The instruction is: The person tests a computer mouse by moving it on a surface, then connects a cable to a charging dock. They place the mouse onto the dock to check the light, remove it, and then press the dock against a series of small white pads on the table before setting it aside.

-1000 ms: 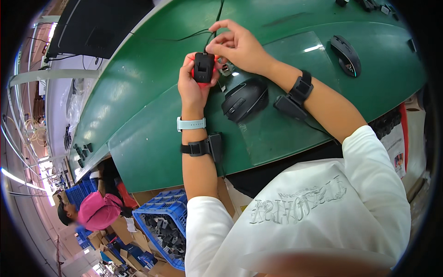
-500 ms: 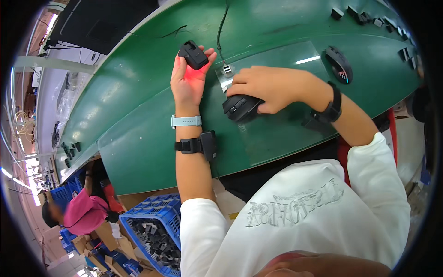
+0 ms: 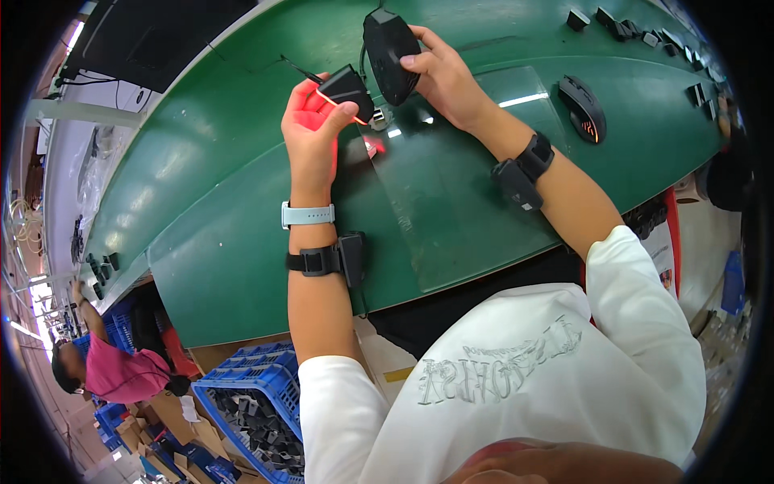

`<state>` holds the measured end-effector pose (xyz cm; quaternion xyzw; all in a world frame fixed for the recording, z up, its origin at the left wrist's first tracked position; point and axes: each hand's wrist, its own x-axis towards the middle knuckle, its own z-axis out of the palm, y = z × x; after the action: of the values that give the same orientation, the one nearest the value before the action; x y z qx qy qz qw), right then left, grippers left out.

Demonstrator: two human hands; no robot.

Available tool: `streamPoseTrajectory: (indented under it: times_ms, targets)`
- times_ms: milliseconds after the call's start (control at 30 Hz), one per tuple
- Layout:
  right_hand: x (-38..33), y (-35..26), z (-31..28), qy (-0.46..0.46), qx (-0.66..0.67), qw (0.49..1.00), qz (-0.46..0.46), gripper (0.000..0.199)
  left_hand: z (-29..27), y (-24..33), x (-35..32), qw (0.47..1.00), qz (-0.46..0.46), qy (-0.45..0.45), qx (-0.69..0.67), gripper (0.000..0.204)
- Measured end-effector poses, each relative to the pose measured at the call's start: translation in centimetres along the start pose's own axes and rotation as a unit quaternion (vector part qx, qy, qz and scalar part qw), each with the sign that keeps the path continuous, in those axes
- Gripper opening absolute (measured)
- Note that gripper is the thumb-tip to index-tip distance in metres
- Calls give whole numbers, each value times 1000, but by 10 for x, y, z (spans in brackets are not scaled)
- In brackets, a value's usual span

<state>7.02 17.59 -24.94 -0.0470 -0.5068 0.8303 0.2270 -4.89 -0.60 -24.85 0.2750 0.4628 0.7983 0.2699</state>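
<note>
My left hand (image 3: 310, 133) is closed around a small black charging dock (image 3: 347, 93), thumb on its near side. Red light glows along the dock's lower edge and onto my palm. A thin black cable runs up to its far left corner; whether it is plugged in cannot be made out. Just right of the dock, my right hand (image 3: 451, 89) grips a black computer mouse (image 3: 391, 56) by its right side, raised on end above the table. Below and between the two lies a metal USB connector (image 3: 379, 119), partly covered by the dock.
A second black mouse (image 3: 582, 109) with an orange light rests at right on the green table (image 3: 242, 266). Several small black parts (image 3: 617, 29) line the far right. A blue crate (image 3: 282, 379) of black pieces stands below the table's edge. Another person (image 3: 129, 371) works at far left.
My right hand has lifted the mouse from the table and carried it away from me, beside the dock. My left hand has tilted the dock over, its glowing edge now showing.
</note>
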Motion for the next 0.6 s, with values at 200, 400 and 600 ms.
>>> streamPoseTrajectory:
  times_ms: [200,400,600]
  targets:
    - [-3,3,3,-22,-109,993,-48,57,-1,-1,0,995,-1,-17,103,59]
    - [-9,8,10,-21,-194,972,-130,63,-1,-2,-1,985,-7,-17,172,60]
    - [-23,-1,19,-13,-399,868,-294,71,-2,2,-2,992,-43,-86,80,55]
